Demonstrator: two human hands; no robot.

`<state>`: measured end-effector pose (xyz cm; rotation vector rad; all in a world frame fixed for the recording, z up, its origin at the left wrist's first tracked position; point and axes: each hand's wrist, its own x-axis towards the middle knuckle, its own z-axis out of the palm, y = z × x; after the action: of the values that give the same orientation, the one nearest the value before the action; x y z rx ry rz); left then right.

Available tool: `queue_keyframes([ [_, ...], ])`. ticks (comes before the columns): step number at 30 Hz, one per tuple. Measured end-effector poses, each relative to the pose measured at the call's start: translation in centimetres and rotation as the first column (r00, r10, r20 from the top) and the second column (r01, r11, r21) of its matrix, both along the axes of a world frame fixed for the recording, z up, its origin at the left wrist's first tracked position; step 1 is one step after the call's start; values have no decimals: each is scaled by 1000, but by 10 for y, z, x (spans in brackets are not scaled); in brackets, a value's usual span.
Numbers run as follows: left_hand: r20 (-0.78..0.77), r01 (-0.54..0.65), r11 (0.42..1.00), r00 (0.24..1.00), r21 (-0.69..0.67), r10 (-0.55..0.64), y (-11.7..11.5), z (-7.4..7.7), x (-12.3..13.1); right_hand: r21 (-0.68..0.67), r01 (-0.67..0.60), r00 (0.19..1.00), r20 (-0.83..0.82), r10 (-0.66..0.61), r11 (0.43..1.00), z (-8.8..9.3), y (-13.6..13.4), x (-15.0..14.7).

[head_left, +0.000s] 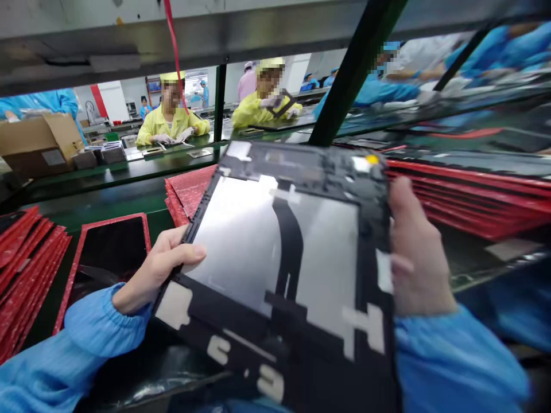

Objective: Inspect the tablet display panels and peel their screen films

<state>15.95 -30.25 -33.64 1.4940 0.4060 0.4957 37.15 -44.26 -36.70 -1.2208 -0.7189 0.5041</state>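
A tablet frame (325,241), black with a silvery metal back, a dark ribbon strip and several pale adhesive pads, is held up tilted before me. My left hand (161,265) grips its left edge, the thumb lying on the face and the fingers tucked behind. At the opposite edge my right hand (419,258) is closed on the rim, a little blurred. Behind my left wrist, a dark flat panel (112,246) lies in a red bubble sleeve. The tablet frame's lower end runs out of view at the bottom.
Red bubble sleeves (32,287) are stacked at the left, with another stack (477,201) at the right. Green steel posts (359,69) and an overhead beam (129,51) cross the view. A cardboard box (41,143) stands back left. Co-workers in yellow (166,120) sit across the line.
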Motion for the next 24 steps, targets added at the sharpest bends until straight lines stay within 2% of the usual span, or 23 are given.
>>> queue_keyframes([
  [2,92,-111,987,991,112,101,-4,-7,4,65,-238,944,-221,246,969,-22,-16,-18],
  [3,125,-163,975,982,151,145,-7,-10,5,108,-250,934,-236,269,962,-31,-22,-28],
  [5,167,-244,951,963,190,213,-11,-16,7,121,-167,961,-200,189,979,-44,-26,-45],
  [7,182,-279,938,953,204,244,-14,-20,7,126,-110,979,-155,129,986,-49,-23,-57],
  [13,196,-287,942,947,171,253,-5,-25,7,232,-147,979,-108,175,962,-51,-5,-60],
  [16,190,-278,948,950,153,248,2,-26,9,233,-169,973,-118,200,958,-55,-4,-59],
  [19,175,-279,951,951,134,254,8,-27,11,193,-133,975,-150,163,972,-57,-4,-60],
  [24,177,-395,901,914,178,366,17,-33,15,198,-162,967,-162,195,967,-53,1,-64],
])
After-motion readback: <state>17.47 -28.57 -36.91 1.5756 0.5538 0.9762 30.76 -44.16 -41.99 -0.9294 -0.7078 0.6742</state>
